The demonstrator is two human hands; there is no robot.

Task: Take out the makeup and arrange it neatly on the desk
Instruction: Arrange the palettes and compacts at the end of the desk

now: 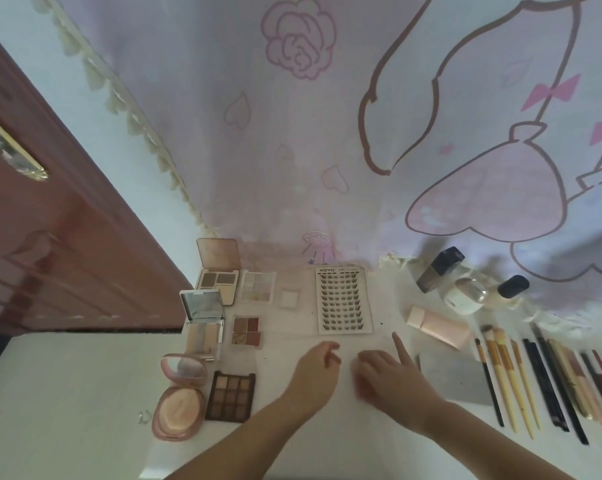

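Both hands rest low over the middle of the white desk. My left hand has its fingers curled in, thumb against fingertips, with nothing visible in it. My right hand lies close beside it, index finger stretched toward a card of false lashes. Left of the hands lie several open palettes: a brown multi-pan palette, a four-pan palette, a mirrored palette and a pink round compact. On the right lie a pink tube and a row of brushes.
A dark foundation bottle, a white jar and a dark-capped bottle stand at the back right. Dark pencils lie beyond the brushes, next to a grey flat piece. A printed pink curtain hangs behind; a brown door is at the left.
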